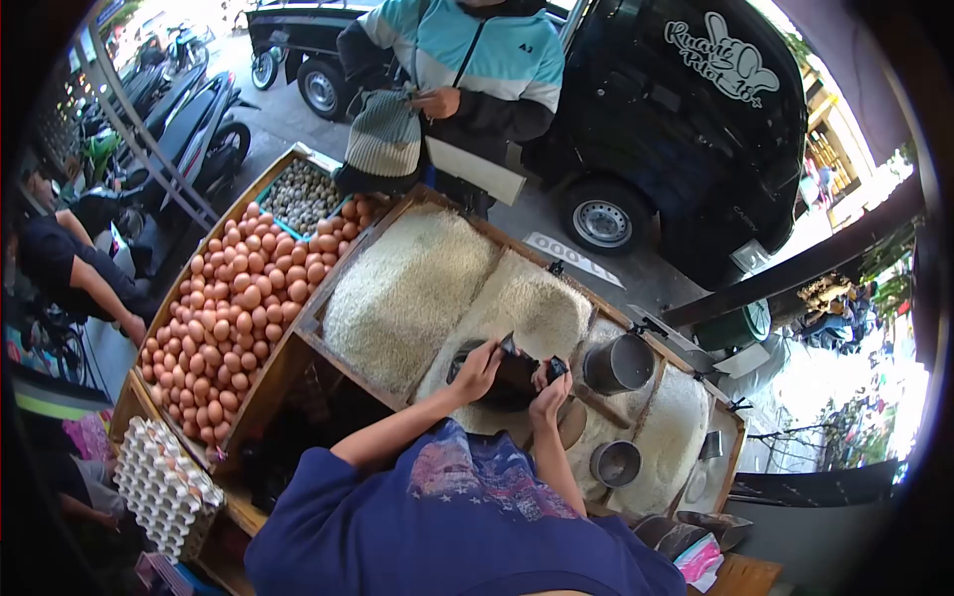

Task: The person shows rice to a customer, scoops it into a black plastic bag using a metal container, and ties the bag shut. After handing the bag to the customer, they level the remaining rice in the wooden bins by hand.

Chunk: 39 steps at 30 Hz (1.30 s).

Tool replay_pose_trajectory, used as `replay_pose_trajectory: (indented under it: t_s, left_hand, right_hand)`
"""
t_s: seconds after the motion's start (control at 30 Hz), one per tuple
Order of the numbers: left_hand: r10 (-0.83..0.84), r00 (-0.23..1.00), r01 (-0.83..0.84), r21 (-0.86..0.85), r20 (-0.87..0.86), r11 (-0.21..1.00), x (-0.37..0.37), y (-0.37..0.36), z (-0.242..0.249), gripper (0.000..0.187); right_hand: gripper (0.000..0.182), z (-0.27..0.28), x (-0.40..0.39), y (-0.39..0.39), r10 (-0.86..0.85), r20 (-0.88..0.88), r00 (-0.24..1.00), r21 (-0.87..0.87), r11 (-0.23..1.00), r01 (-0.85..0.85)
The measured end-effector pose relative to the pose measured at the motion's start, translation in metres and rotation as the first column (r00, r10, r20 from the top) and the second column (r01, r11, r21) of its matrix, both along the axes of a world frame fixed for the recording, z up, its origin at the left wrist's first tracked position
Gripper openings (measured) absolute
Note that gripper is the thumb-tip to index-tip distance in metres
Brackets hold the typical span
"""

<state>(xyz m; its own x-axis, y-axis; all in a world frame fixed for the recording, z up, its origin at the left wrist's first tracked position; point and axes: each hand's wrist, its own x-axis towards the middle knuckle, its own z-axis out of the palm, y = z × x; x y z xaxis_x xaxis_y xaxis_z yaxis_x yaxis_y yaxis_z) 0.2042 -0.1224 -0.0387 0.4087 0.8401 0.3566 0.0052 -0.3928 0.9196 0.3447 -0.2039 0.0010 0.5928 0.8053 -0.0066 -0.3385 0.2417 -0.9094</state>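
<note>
Left hand (480, 370) and right hand (550, 389) closed around black bag (512, 377), held open over rice bin (517, 298). Could have slipped, spilling rice onto neighbouring eggs (243, 303).

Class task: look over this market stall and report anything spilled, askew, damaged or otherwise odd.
Nothing stands out. The brown eggs lie heaped in their wooden bin, the rice stays inside its compartments, and the metal scoops rest on the rice. Both hands, left and right, hold a black bag.
</note>
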Motion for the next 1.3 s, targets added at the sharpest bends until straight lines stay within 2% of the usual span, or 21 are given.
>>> replay_pose_trajectory:
  t_s: [0.1,0.17,0.2,0.3,0.33,0.43,0.47,0.57,0.6,0.7,0.73,0.8,0.87,0.9,0.93,0.97,1.03,1.1,1.13,1.23,1.3]
  left_hand:
    - [-0.062,0.993,0.098,-0.403,0.101,0.910,0.009,0.000,0.012,0.029]
    - [-0.122,0.970,0.223,-0.572,0.209,0.790,0.013,0.004,0.000,0.033]
    - [-0.130,0.947,0.286,-0.582,0.295,0.761,0.014,0.000,0.025,0.038]
    - [-0.297,0.924,0.380,-0.477,0.242,0.793,0.022,-0.001,0.028,0.042]
    - [-0.356,0.931,0.350,-0.458,0.077,0.817,0.022,-0.001,0.031,0.042]
    - [-0.607,0.793,0.482,-0.555,-0.053,0.678,0.012,0.017,0.034,0.049]
    - [-0.609,0.782,0.517,-0.685,0.134,0.513,0.017,0.020,0.023,0.044]
    - [-0.490,0.766,0.607,-0.719,0.416,0.339,0.017,0.016,0.012,0.038]
    - [-0.390,0.777,0.625,-0.672,0.494,0.397,0.018,0.011,0.019,0.028]
    - [-0.378,0.843,0.538,-0.578,0.383,0.614,0.028,0.007,0.006,0.025]
    - [-0.300,0.856,0.516,-0.651,0.421,0.557,0.027,0.004,0.012,0.022]
    - [-0.292,0.911,0.408,-0.731,0.290,0.547,0.019,0.007,0.026,0.022]
    - [-0.243,0.949,0.309,-0.739,0.200,0.598,0.018,0.004,0.040,0.024]
    - [-0.201,0.973,0.223,-0.650,0.109,0.726,0.021,-0.002,0.038,0.024]
    - [-0.144,0.989,0.135,-0.536,0.025,0.833,0.024,-0.008,0.036,0.024]
    - [-0.073,0.996,0.047,-0.402,-0.050,0.914,0.027,-0.011,0.034,0.024]
    - [-0.008,0.997,-0.014,-0.265,-0.081,0.964,0.029,-0.014,0.035,0.022]
    - [0.073,0.994,-0.080,-0.092,-0.081,0.993,0.033,-0.017,0.026,0.021]
    - [-0.146,0.987,0.106,-0.418,-0.066,0.902,0.017,-0.014,0.057,0.020]
    - [-0.291,0.957,0.280,-0.300,0.008,0.912,0.010,-0.011,0.047,0.020]
    - [-0.392,0.910,0.391,-0.034,-0.137,0.920,0.000,-0.003,0.059,0.015]
  right_hand:
    - [0.019,0.005,-0.003,0.009,-0.133,-0.130,0.983,-0.091,0.988,0.122]
    - [0.017,0.011,-0.005,0.011,-0.162,-0.037,0.986,-0.212,0.966,0.150]
    - [0.017,0.009,-0.003,0.013,-0.147,0.035,0.989,-0.256,0.955,0.151]
    - [0.029,-0.028,0.006,0.024,-0.037,0.266,0.963,-0.242,0.965,0.103]
    - [0.035,-0.028,0.004,0.026,0.037,0.282,0.959,-0.284,0.958,0.047]
    - [0.061,0.024,-0.014,0.023,0.306,0.167,0.937,-0.527,0.831,-0.177]
    - [0.069,0.027,-0.010,0.024,0.392,0.148,0.908,-0.549,0.796,-0.255]
    - [0.068,0.023,-0.004,0.029,0.425,0.116,0.898,-0.605,0.747,-0.276]
    - [0.061,0.038,-0.009,0.029,0.405,0.104,0.908,-0.615,0.744,-0.262]
    - [0.053,0.035,-0.001,0.022,0.370,-0.054,0.927,-0.466,0.812,-0.351]
    - [0.050,0.038,-0.003,0.020,0.338,-0.095,0.936,-0.369,0.862,-0.349]
    - [0.045,0.046,-0.010,0.013,0.286,-0.183,0.940,-0.171,0.933,-0.317]
    - [0.038,0.035,-0.009,0.005,0.336,0.264,0.904,-0.259,0.928,-0.270]
    - [0.035,0.030,-0.010,0.001,0.348,0.468,0.812,-0.293,0.928,-0.229]
    - [0.024,0.024,-0.016,-0.001,0.246,0.419,0.874,-0.271,0.953,-0.138]
    - [0.023,0.020,-0.014,-0.001,0.238,0.483,0.843,-0.301,0.949,-0.095]
    - [0.023,0.021,-0.015,-0.001,0.224,0.601,0.767,-0.347,0.938,-0.002]
    - [0.018,0.020,-0.016,0.001,0.144,0.561,0.815,-0.334,0.940,0.064]
    - [0.016,0.015,-0.011,0.002,0.125,0.505,0.854,-0.363,0.928,0.079]
    - [0.015,-0.025,0.015,0.007,0.129,0.456,0.881,-0.384,0.921,0.064]
    - [0.016,-0.033,0.022,0.006,0.187,0.420,0.888,-0.402,0.916,-0.003]
